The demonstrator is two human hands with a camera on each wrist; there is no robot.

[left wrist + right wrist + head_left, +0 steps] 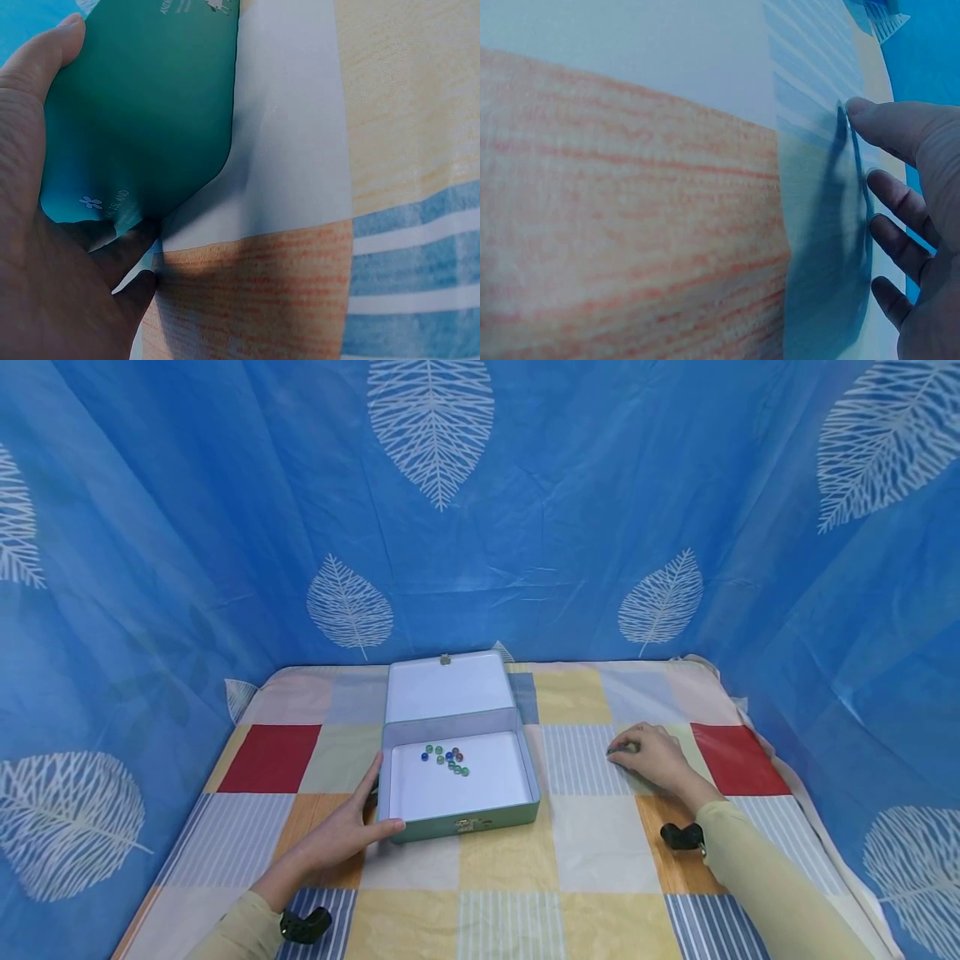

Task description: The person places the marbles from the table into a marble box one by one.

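Observation:
A green tin box (465, 820) with a white inside stands left of the middle, its lid (450, 687) thrown back toward the curtain. Several small glass marbles (451, 766), green, blue and reddish, lie on its floor. My left hand (345, 831) grips the box at its left side, thumb at the front corner and index finger along the wall. In the left wrist view the green side (150, 112) fills the span between thumb and fingers. Over to the right, my right hand (652, 758) is low at the cloth, thumb and fingertips close together. I cannot tell whether it pinches something small.
A patchwork-check cloth (502, 860) covers the table. Blue curtains (540, 527) with white leaf prints enclose the back and both sides. Black straps sit on both wrists, below light sleeves (765, 877).

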